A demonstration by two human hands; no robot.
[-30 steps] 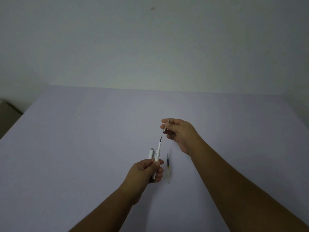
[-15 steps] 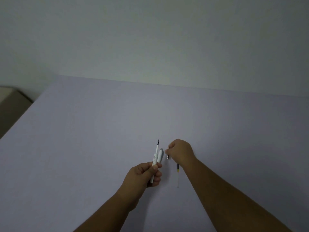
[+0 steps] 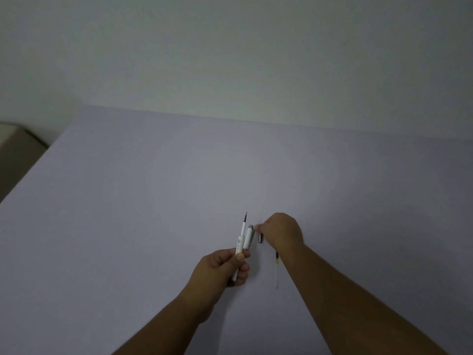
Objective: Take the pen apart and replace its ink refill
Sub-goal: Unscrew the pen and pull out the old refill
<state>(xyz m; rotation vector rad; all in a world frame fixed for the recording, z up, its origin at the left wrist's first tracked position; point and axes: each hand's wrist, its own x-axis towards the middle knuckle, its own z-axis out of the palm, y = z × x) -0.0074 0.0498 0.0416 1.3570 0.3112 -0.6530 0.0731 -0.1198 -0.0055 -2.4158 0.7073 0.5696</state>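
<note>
— Since a second ago, we are seeing our right hand (image 3: 281, 233) lowered from the air to the table (image 3: 153, 201), and the small dark tip piece (image 3: 260, 238) it was pinching is now lying on the surface just below its fingertips (image 3: 258, 228).

— Are we still gripping that piece?

— We cannot tell; the fingers are curling down and hiding their own pads, with the piece sitting just beside them, maybe touching.

— And our left hand (image 3: 225, 269)?

— It is closing around the white pen barrel (image 3: 238, 252), thumb pressing over the curled fingers. The barrel is tilting up and away from us, and the ink refill (image 3: 244, 222) is sticking out past the fingers, its dark tip pointing away.

— What is lying next to it?

— The white pen cap (image 3: 248, 238) is lying on the table between the barrel and the right fingertips. A spare refill (image 3: 276, 267) is lying on the table partly under our right wrist, well apart from our left fingers.
</note>
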